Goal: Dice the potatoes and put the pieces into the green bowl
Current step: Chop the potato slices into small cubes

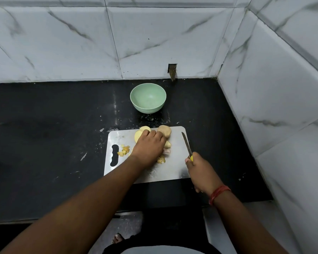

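- Resting palm-down on the cutting board [174, 167], the left hand [148, 147] is laid over the potatoes [164, 132], fingers curled together across them; whether anything is actually pinched underneath cannot be told.
- A whole unpeeled potato is seen just past the fingertips at the board's far edge, touching the knuckles.
- Two pale cut halves [139, 133] are partly covered on the hand's left side.
- A smaller piece [167, 144] and a pinkish bit are tucked against the hand's right edge.
- Diced pieces [124, 150] are scattered on the board left of the hand, near the handle slot; a few more [161, 160] lie just below the heel of the palm.
- The right hand [202, 172] is closed around the yellow handle of a knife [187, 144], blade pointed away and held over the board's right edge, apart from the potatoes.
- A red thread band [218, 194] is worn on the right wrist.
- The green bowl [148, 98] is set beyond the board, well apart from both hands; nothing is seen inside it.
- The board is metal, laid on a black stone counter [44, 134] marked with white specks and smears.
- White marble-look tiles [72, 43] cover the back and right walls, which meet in a corner; a small dark cutout [172, 71] is seen at the wall base behind the bowl.
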{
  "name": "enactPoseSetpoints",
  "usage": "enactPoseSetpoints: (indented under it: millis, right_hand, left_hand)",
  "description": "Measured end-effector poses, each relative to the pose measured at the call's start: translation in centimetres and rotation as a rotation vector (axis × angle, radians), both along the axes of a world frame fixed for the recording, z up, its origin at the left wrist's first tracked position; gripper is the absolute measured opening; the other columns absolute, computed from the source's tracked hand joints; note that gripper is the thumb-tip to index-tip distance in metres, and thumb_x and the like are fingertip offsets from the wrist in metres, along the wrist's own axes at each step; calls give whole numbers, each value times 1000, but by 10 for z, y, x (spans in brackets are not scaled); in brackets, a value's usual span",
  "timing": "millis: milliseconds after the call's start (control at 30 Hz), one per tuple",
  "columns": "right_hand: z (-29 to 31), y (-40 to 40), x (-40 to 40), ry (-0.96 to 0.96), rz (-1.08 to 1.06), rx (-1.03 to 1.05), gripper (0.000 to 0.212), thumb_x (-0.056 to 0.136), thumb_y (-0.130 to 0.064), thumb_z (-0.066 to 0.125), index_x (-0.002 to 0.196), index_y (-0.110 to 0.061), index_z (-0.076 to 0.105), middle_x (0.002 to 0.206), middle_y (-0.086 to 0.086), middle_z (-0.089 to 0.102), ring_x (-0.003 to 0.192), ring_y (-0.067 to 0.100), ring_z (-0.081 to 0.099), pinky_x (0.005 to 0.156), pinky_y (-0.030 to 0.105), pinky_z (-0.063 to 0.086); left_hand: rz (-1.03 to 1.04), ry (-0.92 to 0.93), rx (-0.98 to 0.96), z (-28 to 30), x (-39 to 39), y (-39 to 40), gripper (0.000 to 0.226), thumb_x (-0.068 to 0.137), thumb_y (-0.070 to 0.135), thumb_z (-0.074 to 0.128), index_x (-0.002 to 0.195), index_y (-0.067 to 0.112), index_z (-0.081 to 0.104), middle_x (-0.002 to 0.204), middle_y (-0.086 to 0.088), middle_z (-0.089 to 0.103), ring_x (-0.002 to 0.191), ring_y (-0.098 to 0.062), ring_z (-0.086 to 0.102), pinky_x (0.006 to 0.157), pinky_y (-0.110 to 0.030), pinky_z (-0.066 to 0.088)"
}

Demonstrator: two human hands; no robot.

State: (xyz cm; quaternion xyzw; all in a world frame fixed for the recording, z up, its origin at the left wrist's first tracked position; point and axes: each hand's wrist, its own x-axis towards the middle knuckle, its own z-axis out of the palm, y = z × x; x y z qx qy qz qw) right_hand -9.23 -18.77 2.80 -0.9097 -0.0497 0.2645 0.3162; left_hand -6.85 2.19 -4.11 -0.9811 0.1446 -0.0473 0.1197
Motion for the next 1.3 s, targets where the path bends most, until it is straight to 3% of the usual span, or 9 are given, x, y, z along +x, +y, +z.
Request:
enactPoseSetpoints:
  millis: [200,500,900,1167,1300]
  right_hand:
    - [-1,-7,0,1,-21,-5,24,104,-34,32,87,-17,39,84,8,54,48,21,54,35,22,40]
    - [-2,-8,-1,10,-20,-14,23,104,-34,32,95,-15,41,87,9,55,47,20,54,36,23,40]
    - [-3,-9,-3,29,-2,-41,21,104,-37,32,103,-17,41,90,8,55,53,18,55,37,21,41]
    - [-3,-10,-3,40,-6,-25,19,104,-35,33,101,-19,41,90,7,55,55,18,55,38,22,42]
    - [-4,-12,-2,44,-3,-29,20,104,-36,32,104,-19,41,90,6,54,57,17,55,40,23,43]
  left_hand:
    - [63,-3,-60,0,-3,-1,31,82,19,67,112,15,62,105,-7,63,90,-28,59,78,-40,47]
    - [203,-82,-255,-2,-5,-7,22,80,7,66,100,12,60,96,-9,59,84,-29,58,75,-42,46]
    - [127,-128,-308,-5,-8,-3,27,74,6,72,94,12,55,90,-9,58,78,-30,56,70,-42,45]
    - [43,-89,-331,-1,-4,-7,49,71,3,77,116,9,60,98,-12,60,83,-30,56,69,-42,49]
    - [-8,-107,-328,1,-1,-9,28,80,15,62,107,8,63,92,-10,62,79,-29,55,67,-40,46]
